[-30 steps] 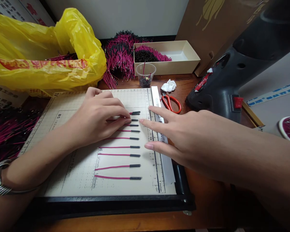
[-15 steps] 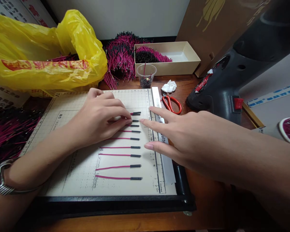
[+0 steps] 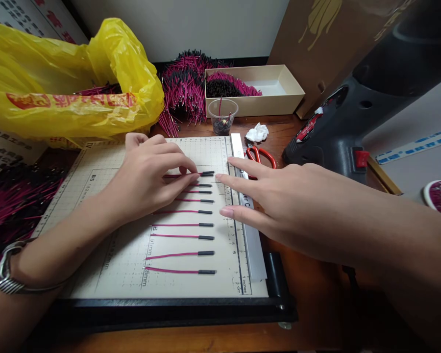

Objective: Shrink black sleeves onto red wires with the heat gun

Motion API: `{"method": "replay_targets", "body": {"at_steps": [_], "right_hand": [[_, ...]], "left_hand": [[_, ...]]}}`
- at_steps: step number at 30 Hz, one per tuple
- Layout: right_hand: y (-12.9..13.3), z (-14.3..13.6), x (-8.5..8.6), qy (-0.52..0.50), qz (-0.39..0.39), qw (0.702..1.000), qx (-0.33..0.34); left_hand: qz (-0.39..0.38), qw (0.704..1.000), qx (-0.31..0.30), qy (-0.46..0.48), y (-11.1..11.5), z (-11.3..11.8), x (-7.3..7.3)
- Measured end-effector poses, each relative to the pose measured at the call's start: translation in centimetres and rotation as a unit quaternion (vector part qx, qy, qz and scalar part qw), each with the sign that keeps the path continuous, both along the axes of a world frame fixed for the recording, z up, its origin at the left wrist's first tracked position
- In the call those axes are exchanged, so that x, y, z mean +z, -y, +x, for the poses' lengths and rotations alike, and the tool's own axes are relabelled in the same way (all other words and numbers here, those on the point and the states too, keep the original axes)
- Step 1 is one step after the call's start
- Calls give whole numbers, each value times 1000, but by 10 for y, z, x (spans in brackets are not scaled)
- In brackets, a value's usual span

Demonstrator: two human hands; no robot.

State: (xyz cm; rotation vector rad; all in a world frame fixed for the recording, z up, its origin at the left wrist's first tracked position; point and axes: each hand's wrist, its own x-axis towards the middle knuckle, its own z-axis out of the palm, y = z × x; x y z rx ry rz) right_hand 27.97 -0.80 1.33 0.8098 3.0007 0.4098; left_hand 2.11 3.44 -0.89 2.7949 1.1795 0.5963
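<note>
My left hand point(image 3: 150, 176) pinches a pink wire with a black sleeve point(image 3: 207, 173) at the far end of a row of similar wires. Below it, several pink wires point(image 3: 180, 237) lie side by side on the cream cutting board point(image 3: 106, 235), their black ends pointing right. My right hand point(image 3: 275, 196) has its fingers spread over the board's right edge and the white strip point(image 3: 255, 255); nothing is in it. Its index fingertip is just right of the pinched wire's black end. The left ends of the upper wires are hidden by my left hand.
A yellow bag point(image 3: 132, 73) stands at the back left, with wire piles point(image 3: 187, 83) beside it. Further right are a wire box point(image 3: 257, 105), plastic cup point(image 3: 222, 117), crumpled tissue point(image 3: 257, 132), red-handled pliers point(image 3: 266, 154) and a dark heat gun point(image 3: 338, 117).
My left fingertips have moved slightly away from me, from the second wire to the farthest one. My right index and middle fingertips have shifted slightly away from me too.
</note>
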Motion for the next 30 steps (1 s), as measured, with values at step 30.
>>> {"method": "replay_targets", "body": {"at_steps": [30], "right_hand": [[-2, -11, 4, 30, -129, 984, -120]], "left_hand": [[-25, 999, -29, 18, -6, 2, -4]]}}
